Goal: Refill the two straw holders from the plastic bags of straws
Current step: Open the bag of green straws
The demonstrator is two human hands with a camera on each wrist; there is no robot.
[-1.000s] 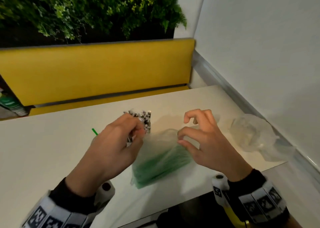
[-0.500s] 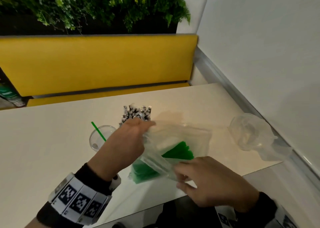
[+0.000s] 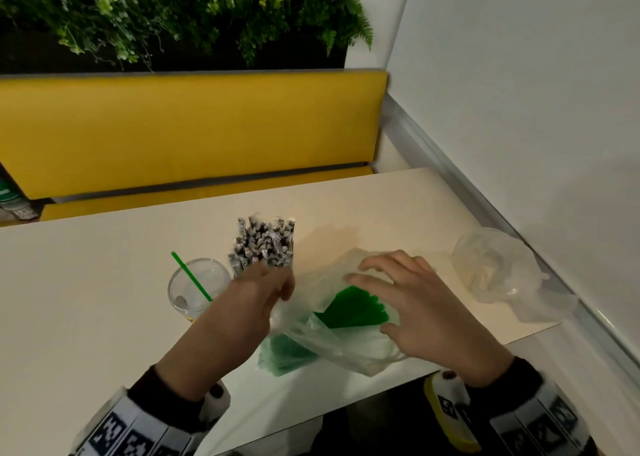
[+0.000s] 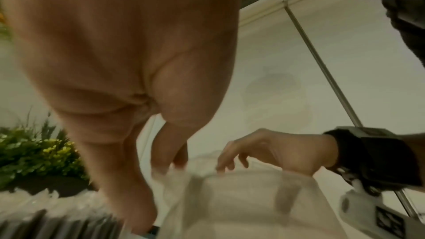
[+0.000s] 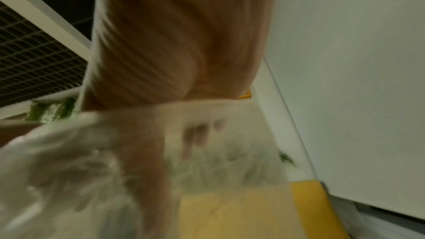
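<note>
A clear plastic bag (image 3: pixel 332 348) of green straws (image 3: pixel 349 312) lies near the table's front edge, its mouth lifted. My left hand (image 3: pixel 285 291) pinches the left rim of that mouth. Over the opening and the straw ends spreads my right hand (image 3: pixel 365 301), fingers loosely curved and gripping nothing I can see. In the blurred right wrist view the bag's film (image 5: pixel 69 161) covers the fingers. Behind the left hand stands a holder full of black-and-white wrapped straws (image 3: pixel 265 244). Left of it is a clear cup holder (image 3: pixel 194 284) with one green straw.
An empty crumpled plastic bag (image 3: pixel 498 268) lies at the right by the white wall. The cream table (image 3: pixel 86 282) ends close in front of my wrists. A yellow bench back (image 3: pixel 190 126) and plants stand beyond the far edge.
My right hand has left the bag's near edge and moved up over the open mouth and the straw ends. The left hand still holds the rim.
</note>
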